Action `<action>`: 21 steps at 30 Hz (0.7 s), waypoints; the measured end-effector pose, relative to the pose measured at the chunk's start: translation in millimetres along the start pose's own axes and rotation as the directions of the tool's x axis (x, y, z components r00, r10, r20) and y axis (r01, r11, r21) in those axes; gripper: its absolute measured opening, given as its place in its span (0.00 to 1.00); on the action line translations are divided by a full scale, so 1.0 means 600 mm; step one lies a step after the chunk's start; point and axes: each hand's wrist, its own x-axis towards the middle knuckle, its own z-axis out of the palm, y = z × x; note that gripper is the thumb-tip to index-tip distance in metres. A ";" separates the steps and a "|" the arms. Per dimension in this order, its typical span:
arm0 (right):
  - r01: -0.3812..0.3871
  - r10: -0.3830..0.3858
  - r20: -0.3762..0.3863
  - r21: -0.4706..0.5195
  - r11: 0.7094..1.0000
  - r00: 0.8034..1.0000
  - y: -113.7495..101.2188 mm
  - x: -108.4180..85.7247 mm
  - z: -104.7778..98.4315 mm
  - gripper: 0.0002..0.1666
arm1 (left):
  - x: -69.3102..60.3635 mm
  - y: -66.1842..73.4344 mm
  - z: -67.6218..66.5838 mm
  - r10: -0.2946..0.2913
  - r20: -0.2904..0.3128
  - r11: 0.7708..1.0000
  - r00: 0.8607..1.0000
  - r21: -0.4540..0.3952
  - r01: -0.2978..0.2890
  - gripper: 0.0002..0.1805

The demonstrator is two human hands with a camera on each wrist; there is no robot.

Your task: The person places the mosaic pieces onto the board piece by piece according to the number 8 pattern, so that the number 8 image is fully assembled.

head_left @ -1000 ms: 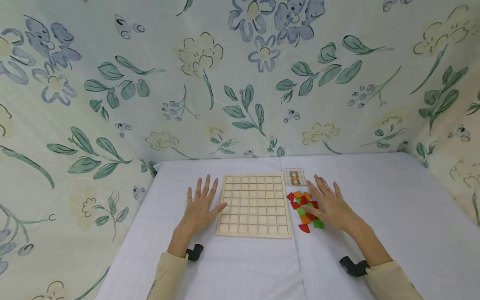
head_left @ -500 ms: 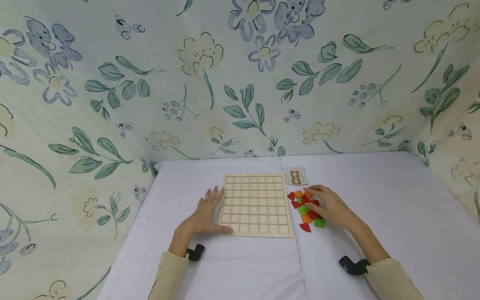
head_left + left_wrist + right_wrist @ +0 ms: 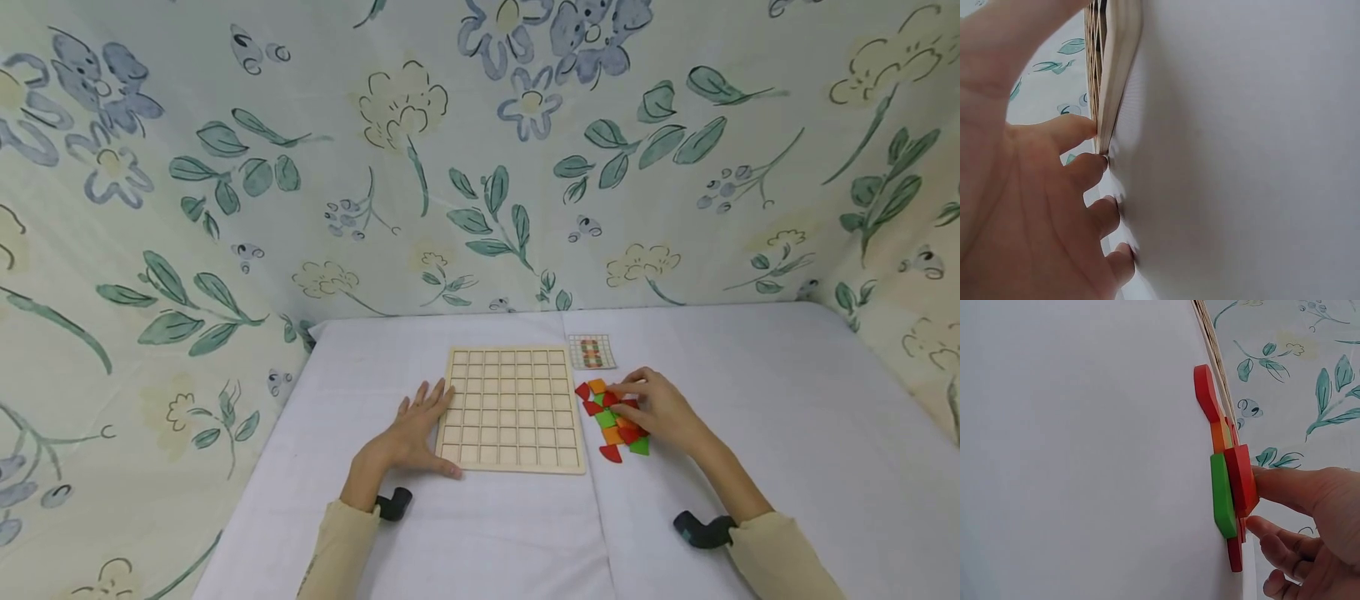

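Right hand (image 3: pixel 663 408): thumb and fingers bent over the loose pieces (image 3: pixel 606 419); thumb at an upper red piece (image 3: pixel 1241 478); whether this is pinched or merely touched, the view does not settle.
Left hand (image 3: pixel 408 437): fingers spread along the left edge of the wooden grid board (image 3: pixel 510 408), thumb by its near left corner; not wrapped round anything.
Loose pieces: red, orange and green, some overlapping, beside the board's right edge; one red quarter-round (image 3: pixel 611 454) at the near end.
Handling, pieces: likely light, stiff and smooth enough to slide; best taken by two opposite sides.
Grid board: lies flat, nearer the left edge of the cloth-covered table (image 3: pixel 750 400) than the right; probably light, rigid and apt to slip; best held by the outer rim.
Pattern card (image 3: pixel 592 352): just beside the board's far right corner; presumably thin, to be lifted by a corner.
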 end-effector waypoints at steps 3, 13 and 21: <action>-0.039 0.039 0.014 0.014 0.999 0.999 -0.001 0.005 -0.001 0.20 | -0.001 0.001 -0.001 0.000 0.003 1.000 1.000 0.009 0.000 0.78; -0.089 0.086 0.044 0.066 0.994 0.995 -0.001 0.014 -0.008 0.18 | -0.004 0.007 -0.002 -0.018 -0.011 1.000 1.000 0.000 0.018 0.77; -0.062 0.062 0.018 0.038 0.997 0.998 0.003 0.018 -0.007 0.15 | -0.005 0.011 -0.001 -0.028 -0.016 1.000 0.999 -0.006 0.028 0.76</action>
